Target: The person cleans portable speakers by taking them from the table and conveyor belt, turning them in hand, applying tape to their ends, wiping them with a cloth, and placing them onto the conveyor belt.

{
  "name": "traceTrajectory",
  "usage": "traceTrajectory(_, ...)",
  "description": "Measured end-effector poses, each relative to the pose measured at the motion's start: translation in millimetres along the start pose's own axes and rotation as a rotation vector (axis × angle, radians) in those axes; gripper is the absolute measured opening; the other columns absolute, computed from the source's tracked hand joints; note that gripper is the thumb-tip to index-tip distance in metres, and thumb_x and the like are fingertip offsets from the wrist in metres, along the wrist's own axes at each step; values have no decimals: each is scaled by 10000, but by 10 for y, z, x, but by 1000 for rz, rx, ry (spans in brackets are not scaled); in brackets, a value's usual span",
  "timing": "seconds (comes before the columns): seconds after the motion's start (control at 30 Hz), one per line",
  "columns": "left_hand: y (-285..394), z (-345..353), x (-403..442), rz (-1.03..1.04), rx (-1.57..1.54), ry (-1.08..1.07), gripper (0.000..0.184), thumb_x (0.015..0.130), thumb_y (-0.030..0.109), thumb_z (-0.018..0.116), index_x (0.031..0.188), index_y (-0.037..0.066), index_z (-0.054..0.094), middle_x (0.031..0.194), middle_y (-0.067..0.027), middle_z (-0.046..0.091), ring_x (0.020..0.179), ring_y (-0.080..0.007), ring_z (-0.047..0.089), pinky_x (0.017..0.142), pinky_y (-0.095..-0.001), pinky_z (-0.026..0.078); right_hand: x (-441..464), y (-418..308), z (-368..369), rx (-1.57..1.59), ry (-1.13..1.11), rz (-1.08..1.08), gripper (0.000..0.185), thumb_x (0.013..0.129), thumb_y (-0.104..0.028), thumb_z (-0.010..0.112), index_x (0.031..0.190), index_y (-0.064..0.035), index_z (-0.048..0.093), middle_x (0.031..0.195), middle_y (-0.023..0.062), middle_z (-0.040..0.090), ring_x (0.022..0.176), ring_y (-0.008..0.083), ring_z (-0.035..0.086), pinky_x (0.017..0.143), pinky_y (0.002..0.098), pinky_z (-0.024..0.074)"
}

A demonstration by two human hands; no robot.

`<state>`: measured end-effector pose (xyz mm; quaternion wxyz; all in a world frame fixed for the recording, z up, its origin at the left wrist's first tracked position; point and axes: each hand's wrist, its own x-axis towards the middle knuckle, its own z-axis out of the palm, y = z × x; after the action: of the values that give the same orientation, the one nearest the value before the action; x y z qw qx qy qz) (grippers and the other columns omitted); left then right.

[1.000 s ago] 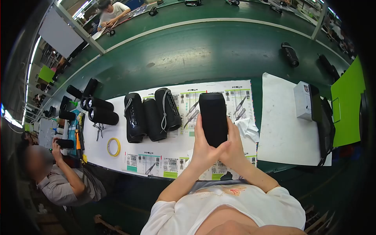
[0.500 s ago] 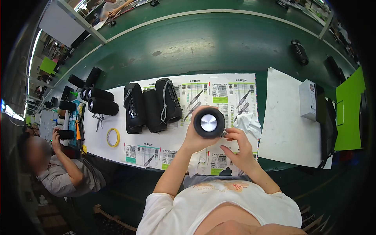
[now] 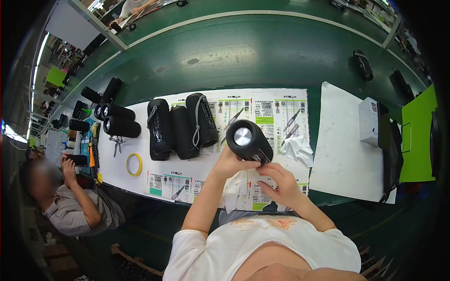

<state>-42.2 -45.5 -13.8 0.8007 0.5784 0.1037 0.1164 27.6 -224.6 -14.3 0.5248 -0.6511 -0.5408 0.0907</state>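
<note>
A black cylindrical speaker point(image 3: 258, 146), with a shiny silver disc on its near end, tilts above the printed sheets. My left hand point(image 3: 229, 165) is closed round its lower left side, the thumb lying across the front. My right hand point(image 3: 280, 184) is at the speaker's lower edge, its fingertips at or close to the casing and the thumb apart. I see nothing held in that hand. Left of my hands lie three more black speakers: one with a cord point(image 3: 161, 129), a plain one point(image 3: 184, 133) and another corded one point(image 3: 201, 119).
White crumpled cloth point(image 3: 297, 151) lies to the right, a yellow tape roll point(image 3: 134, 164) to the left. Several speakers point(image 3: 122, 126) stand farther left, near a seated co-worker point(image 3: 84, 206) holding a black cylinder. A white box point(image 3: 369, 122) sits on the right-hand sheet.
The speaker has turned from end-on to tilted, so its side now shows. My left thumb has come round to its front, and my right hand has shifted slightly down and left.
</note>
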Motion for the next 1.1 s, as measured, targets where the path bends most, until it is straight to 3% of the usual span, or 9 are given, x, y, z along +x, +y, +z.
traceTrajectory(0.17,-128,-7,56,22,-455,-99,770,713,188,721,1337,-1,311,1332,-143,418,1123,-271,520,929,-388,456,-13,-136,-154,85,115,-3,236,698,70,647,915,-8,599,901,132,579,616,184,610,565,249,494)
traceTrajectory(0.3,-250,-22,22,-56,-499,40,691,846,344,567,1368,7,265,1356,-169,389,1130,-316,512,933,-429,455,-20,-104,-185,29,152,0,306,671,64,648,962,-13,591,949,135,569,759,227,605,658,286,491)
traceTrajectory(0.33,-273,-7,40,-89,-439,84,675,889,440,463,1371,10,266,1354,-172,389,1132,-329,507,939,-447,450,16,-107,-187,-5,157,-13,326,663,59,651,974,-15,589,965,138,564,805,241,598,690,300,487)
traceTrajectory(0.4,-235,31,66,-103,-656,49,676,892,465,445,1365,11,281,1343,-173,402,1131,-324,507,935,-454,452,27,-89,-208,-28,150,18,402,642,41,654,1031,-22,571,1050,156,538,969,294,548,795,343,456)
traceTrajectory(0.47,-219,117,86,-134,-763,85,681,885,492,451,1345,8,317,1307,-172,441,1120,-302,516,913,-455,471,50,-64,-219,-29,165,38,416,647,43,649,1048,-24,562,1081,164,529,978,302,544,805,342,454)
traceTrajectory(0.57,-230,169,170,-253,-790,309,569,874,438,487,1232,-1,428,1190,-185,511,1069,-292,543,871,-440,495,14,15,-188,41,167,88,458,664,56,643,1100,-25,529,1148,168,506,993,279,538,778,325,472)
traceTrajectory(0.8,-40,315,166,-194,-1181,281,435,843,352,526,1135,30,497,1046,-171,534,995,-278,547,799,-417,530,38,8,-78,91,163,114,538,678,50,670,1169,-27,463,1188,163,476,916,242,558,727,307,490)
traceTrajectory(0.9,-8,305,184,-253,-1370,313,449,858,406,468,1107,34,491,1041,-170,533,995,-297,553,820,-433,509,62,-8,-61,77,134,105,536,681,48,670,1169,-32,465,1189,162,474,911,235,561,722,306,491)
traceTrajectory(1.1,57,277,237,-189,-1486,239,402,884,372,445,1087,34,521,1056,-147,546,1008,-291,551,815,-413,526,70,-39,-40,76,117,152,526,694,55,655,1176,-33,464,1183,161,470,899,220,568,716,301,496)
